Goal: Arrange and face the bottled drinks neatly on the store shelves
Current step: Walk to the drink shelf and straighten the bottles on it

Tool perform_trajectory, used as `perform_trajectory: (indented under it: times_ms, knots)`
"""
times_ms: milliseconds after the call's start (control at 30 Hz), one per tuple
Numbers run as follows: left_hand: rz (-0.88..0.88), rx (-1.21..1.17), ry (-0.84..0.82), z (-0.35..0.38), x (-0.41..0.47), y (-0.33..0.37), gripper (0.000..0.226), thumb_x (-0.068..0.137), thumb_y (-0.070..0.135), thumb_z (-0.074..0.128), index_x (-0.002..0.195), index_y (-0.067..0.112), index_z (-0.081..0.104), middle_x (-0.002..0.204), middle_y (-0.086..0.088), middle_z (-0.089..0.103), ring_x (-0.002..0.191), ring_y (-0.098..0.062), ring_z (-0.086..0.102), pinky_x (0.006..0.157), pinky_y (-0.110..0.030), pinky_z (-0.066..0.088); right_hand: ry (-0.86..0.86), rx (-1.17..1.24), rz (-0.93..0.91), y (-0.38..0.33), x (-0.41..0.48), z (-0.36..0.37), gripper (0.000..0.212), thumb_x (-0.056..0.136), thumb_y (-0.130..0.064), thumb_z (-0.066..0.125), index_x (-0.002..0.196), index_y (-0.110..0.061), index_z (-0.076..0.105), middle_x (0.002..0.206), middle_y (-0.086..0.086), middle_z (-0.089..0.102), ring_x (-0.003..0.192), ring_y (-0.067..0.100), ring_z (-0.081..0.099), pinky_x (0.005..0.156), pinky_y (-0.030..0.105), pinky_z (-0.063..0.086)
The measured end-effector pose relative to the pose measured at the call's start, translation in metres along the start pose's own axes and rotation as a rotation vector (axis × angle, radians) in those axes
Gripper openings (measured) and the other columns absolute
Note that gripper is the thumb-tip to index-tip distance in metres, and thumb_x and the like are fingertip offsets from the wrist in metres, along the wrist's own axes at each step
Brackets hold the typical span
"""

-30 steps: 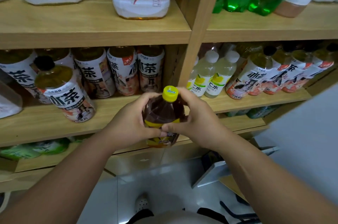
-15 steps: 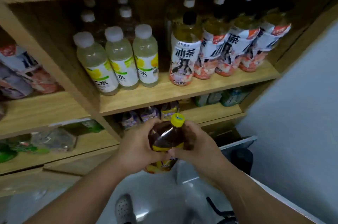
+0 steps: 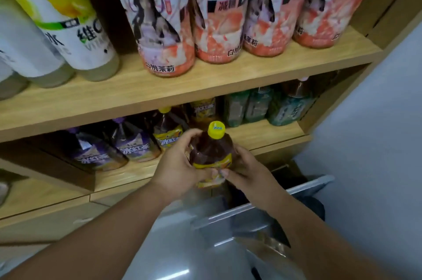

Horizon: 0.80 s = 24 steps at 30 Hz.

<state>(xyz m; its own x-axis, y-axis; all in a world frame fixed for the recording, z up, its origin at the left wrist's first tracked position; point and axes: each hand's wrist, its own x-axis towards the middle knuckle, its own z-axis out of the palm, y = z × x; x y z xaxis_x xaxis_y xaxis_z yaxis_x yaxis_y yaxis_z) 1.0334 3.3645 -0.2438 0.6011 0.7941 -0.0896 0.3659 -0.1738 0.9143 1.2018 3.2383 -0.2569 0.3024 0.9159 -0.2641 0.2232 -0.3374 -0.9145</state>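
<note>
Bottle (image 3: pixel 210 149), label partly covered by left hand (image 3: pixel 175 172), right hand (image 3: pixel 249 170)

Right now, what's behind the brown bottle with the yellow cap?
Two yellow-labelled brown bottles stand behind it on the lower wooden shelf. The held yellow-capped brown bottle, left hand and right hand cover the shelf spot directly behind.

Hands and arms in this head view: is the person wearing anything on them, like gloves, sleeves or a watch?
Nothing shows. The left hand and right hand are bare, with no gloves or rings in view. The left forearm and right forearm are bare to the frame's edge: no sleeve, watch or bracelet visible.
</note>
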Motion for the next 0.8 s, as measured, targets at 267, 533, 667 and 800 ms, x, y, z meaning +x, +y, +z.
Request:
perform_trajectory:
  times_ms: [267, 533, 667, 800]
  knots:
    - [0.069, 0.01, 0.067, 0.028, 0.054, -0.028, 0.082, 0.063, 0.018, 0.096, 0.129, 0.038, 0.052, 0.122, 0.011, 0.069, 0.114, -0.002, 0.065, 0.104, -0.03, 0.051, 0.061, -0.149, -0.174, 0.029, 0.068, -0.004, 0.104, 0.086, -0.017, 0.082, 0.164, -0.025, 0.013, 0.149, -0.014, 0.051, 0.133, -0.005, 0.049, 0.107, 0.013, 0.038]
    - [0.081, 0.206, 0.133, 0.036, 0.051, -0.022, 0.072, 0.097, 0.024, 0.066, 0.159, 0.028, 0.029, 0.13, 0.005, 0.048, 0.096, -0.014, 0.061, 0.09, -0.029, 0.051, 0.26, -0.239, -0.204, 0.034, 0.109, 0.004, 0.058, 0.081, -0.025, 0.085, 0.123, -0.027, 0.045, 0.101, -0.017, 0.068, 0.092, -0.002, 0.064, 0.074, 0.008, 0.048]
    - [0.087, 0.256, 0.067, 0.042, 0.023, -0.028, 0.075, 0.102, 0.024, 0.052, 0.163, 0.027, 0.009, 0.163, 0.011, 0.02, 0.14, -0.018, 0.045, 0.116, -0.03, 0.037, 0.271, -0.231, -0.184, 0.033, 0.115, 0.006, 0.054, 0.078, -0.02, 0.087, 0.12, -0.019, 0.054, 0.097, -0.017, 0.068, 0.087, -0.015, 0.062, 0.072, 0.006, 0.045]
    - [0.035, 0.296, 0.042, 0.038, 0.021, -0.032, 0.077, 0.104, 0.022, 0.051, 0.162, 0.031, 0.001, 0.172, 0.001, 0.001, 0.158, -0.017, 0.012, 0.126, -0.025, 0.014, 0.34, -0.305, -0.109, 0.024, 0.129, 0.016, 0.041, 0.078, -0.028, 0.088, 0.103, -0.014, 0.058, 0.094, -0.005, 0.07, 0.085, 0.013, 0.067, 0.069, 0.024, 0.051]
